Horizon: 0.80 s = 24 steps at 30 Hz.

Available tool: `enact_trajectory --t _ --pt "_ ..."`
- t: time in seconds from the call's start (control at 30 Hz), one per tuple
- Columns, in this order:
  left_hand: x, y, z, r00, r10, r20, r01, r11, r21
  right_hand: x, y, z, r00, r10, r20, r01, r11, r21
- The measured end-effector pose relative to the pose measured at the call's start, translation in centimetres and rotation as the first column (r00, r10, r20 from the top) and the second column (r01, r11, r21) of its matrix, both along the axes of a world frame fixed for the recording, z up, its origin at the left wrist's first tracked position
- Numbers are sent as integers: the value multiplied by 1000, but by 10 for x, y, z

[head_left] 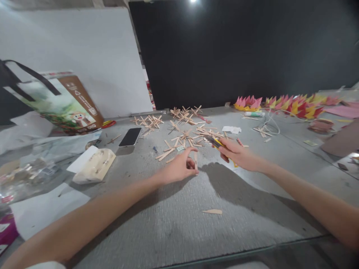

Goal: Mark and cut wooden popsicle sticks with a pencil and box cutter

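Note:
Between thumb and fingers, my left hand (181,167) holds a short wooden craft stick (196,161) upright, just above the grey table (157,239). My right hand (235,152), to its right, is wrapped round a yellow and black utility knife (215,142) whose tip points left and away from me. A cut piece of craft stick (212,211) with one pointed end lies nearer to me. Just beyond both hands, several loose craft sticks (166,154) lie in front of a pile of crossed sticks (183,137).
A phone (131,137), a tissue pack (95,166) and a printed bag (64,102) stand or lie on the left. Pink, red and yellow paper flowers (297,106) line the back right, near a white cable (276,127) and a glue stick (252,114). The table's front edge (252,251) runs below.

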<state>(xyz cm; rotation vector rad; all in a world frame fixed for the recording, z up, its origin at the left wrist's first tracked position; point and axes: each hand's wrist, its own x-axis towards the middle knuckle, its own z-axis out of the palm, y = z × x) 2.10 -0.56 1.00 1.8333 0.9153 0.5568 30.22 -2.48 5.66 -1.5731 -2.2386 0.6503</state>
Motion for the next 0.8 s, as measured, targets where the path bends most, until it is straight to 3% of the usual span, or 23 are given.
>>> enact_trajectory --t 0.13,0.27,0.37,0.53,0.8 --pt "17 6 -4 976 68 205 -59 997 -47 -10 -6 -5 998 19 -59 -20 1000 -9" --pt "28 4 -13 882 211 421 -175 977 -124 -22 -11 -13 998 28 -47 -29 999 -26" --pt "29 4 -16 872 243 425 -215 970 -113 -30 -13 -16 998 53 -33 -54 998 -37" --pt "29 2 -14 906 188 379 -154 981 -117 -37 -13 -20 999 49 -12 -48 998 46" --pt "29 0 -14 874 151 462 -87 984 -157 -40 -15 -21 996 85 15 -85 994 72"
